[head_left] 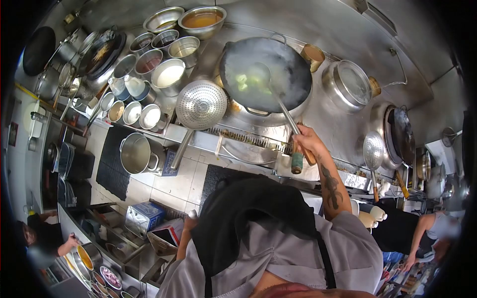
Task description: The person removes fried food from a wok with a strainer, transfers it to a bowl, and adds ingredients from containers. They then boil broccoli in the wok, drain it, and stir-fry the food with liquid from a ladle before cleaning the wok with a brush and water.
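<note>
My right hand (309, 141) is closed around the handle of a long metal ladle (282, 107) with a wooden end. The ladle's bowl rests inside a large black wok (298, 94), where pale green pieces of food (242, 82) show through steam. Just beneath my right hand is a green-wrapped handle (297, 163); what it belongs to is hidden. My left hand (189, 223) is low beside the black apron, mostly covered by it, so its fingers cannot be made out. A small whitish thing shows at its edge.
A perforated strainer (201, 104) lies left of the wok, its handle jutting over the counter edge. Seasoning pots (169, 74) crowd the left. A steel pot (136, 153) stands below them. Right are a lidded pot (348, 84) and another strainer (373, 149). Other people are at both sides.
</note>
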The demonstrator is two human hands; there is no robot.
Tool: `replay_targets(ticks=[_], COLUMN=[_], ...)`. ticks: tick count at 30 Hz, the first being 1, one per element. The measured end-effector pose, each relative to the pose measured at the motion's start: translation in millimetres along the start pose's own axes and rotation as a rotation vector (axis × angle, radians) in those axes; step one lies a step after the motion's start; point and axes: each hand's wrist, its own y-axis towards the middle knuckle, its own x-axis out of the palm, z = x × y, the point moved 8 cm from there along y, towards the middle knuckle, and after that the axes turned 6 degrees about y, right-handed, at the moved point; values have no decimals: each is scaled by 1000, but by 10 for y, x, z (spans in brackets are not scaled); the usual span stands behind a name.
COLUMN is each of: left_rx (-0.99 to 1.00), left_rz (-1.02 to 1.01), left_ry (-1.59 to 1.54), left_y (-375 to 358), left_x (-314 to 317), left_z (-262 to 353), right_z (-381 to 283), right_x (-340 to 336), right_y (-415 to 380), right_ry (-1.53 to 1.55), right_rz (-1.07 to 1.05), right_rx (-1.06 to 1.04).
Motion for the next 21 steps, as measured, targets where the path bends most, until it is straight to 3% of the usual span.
replay_targets(ticks=[2, 3, 5, 7, 10, 13, 16, 18, 19, 21], left_rx=[-80, -155, -106, -22, 112, 251, 352, -384, -376, -364], left_rz=[-19, -38, -59, -99, -161, -223, -258, -342, -345, -374], left_ry=[-71, -138, -103, -34, 77, 196, 282, -657, -652, -939], left_y=[-1, 17, 54, 175, 200, 310, 298, 490, 567, 695], left_x=[16, 32, 59, 87, 34, -65, -393, -1086, -1332, -1660], left_z=[-51, -107, -121, -77, -32, 59, 323, 491, 666, 1018], right_z=[-121, -108, -353, -462, -545, -408, -517, -456, -348, -220], right_x=[-65, -63, -47, 40, 153, 95, 119, 55, -44, -155], right_y=[-198, -273, -522, -772, -1148, -1308, -1374, -1294, -1163, -920], right_ry=[-395, -394, -749, -738, -591, -632, -684, -710, -781, -854], right_rz=[72, 76, 241, 249, 189, 149, 122, 117, 168, 221], right_rx=[-165, -164, -406, -376, -171, -264, -187, -172, -222, -271])
